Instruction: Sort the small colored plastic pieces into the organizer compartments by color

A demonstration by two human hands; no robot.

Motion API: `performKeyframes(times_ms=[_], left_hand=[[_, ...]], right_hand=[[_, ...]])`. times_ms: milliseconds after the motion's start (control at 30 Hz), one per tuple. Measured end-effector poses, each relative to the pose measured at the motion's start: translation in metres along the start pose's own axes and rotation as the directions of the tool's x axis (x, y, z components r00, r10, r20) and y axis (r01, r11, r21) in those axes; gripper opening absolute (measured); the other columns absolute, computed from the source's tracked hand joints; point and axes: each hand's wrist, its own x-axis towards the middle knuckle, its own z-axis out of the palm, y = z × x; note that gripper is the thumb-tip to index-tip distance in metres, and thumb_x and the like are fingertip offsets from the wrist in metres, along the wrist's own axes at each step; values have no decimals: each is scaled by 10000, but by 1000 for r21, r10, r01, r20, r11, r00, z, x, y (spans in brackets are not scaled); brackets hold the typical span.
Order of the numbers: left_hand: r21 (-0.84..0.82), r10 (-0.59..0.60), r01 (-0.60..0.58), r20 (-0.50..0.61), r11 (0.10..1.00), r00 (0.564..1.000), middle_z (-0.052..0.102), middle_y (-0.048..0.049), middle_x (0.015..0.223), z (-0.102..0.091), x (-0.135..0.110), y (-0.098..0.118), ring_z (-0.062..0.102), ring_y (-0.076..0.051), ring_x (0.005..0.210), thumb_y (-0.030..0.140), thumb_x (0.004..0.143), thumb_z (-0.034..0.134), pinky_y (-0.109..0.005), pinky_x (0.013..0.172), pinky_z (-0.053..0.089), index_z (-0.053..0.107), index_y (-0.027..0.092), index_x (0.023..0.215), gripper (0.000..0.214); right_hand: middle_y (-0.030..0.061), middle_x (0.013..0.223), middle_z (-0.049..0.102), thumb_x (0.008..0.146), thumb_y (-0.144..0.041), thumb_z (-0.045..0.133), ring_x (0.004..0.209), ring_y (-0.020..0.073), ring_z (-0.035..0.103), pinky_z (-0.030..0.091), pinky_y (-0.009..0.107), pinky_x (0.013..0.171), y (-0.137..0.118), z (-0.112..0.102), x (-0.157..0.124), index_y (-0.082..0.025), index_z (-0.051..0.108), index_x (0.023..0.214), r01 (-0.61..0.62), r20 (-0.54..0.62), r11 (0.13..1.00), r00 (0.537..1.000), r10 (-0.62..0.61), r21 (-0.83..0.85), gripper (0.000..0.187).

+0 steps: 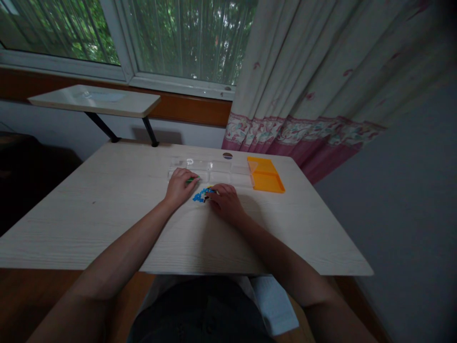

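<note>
My left hand [178,187] is closed, with a small green piece [190,180] showing at its fingertips. It rests at the near left edge of a clear plastic compartment box [224,177] that lies on the table. Between my hands is a small pile of blue pieces [198,196], with some black, white and yellow among them. My right hand [227,204] is at the right side of this pile, its fingers curled down into it. What those fingers pinch, if anything, is too small to make out.
An orange tray or lid [268,175] adjoins the box's right end. Behind the box is a round cable-hole cover [227,156] in the pale wooden table [117,209]. A raised shelf [96,100] on black legs stands back left. The curtain [285,95] hangs behind the right side.
</note>
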Motion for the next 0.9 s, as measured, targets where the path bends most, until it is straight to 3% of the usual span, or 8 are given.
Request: performKeyframes(times_ms=[133,300,400,600,900], left_hand=[[-8,-18,18,16,1000,1000,676,-58,903,0,0,1,566,-223,942,379,913,543,-393,901,422,702,202,925,238],[6,-19,19,14,1000,1000,677,-58,898,1,0,0,568,-227,941,381,905,553,-394,901,425,702,203,915,232],[5,-15,15,8,1000,1000,677,-54,893,1,0,0,570,-225,934,389,904,556,-393,899,427,702,208,907,232],[-7,-5,5,-7,1000,1000,678,-53,892,1,0,1,565,-219,930,391,907,556,-379,884,432,705,196,911,245],[-4,-19,19,4,1000,1000,679,-57,905,0,-1,0,571,-221,943,389,909,549,-385,905,423,701,198,912,244]], right_hand=[[51,1244,605,922,-290,536,1221,217,436,257,417,1076,-1,4,-1,-304,687,1111,95,9,995,995,-95,15,243],[51,1182,631,910,-302,558,1177,221,454,261,415,1059,0,1,1,-275,710,1020,-19,-32,1000,999,19,-15,190],[60,1160,638,914,-321,549,1154,229,464,265,414,1051,-1,-2,2,-256,692,1061,-68,-35,997,997,67,-27,215],[94,1245,602,958,-304,460,1186,239,447,256,409,1065,-4,2,3,-228,588,1273,-10,2,999,1000,10,-40,349],[68,1216,613,926,-252,524,1177,225,451,278,395,1041,-3,2,3,-250,664,1127,-46,-18,999,999,46,-11,245]])
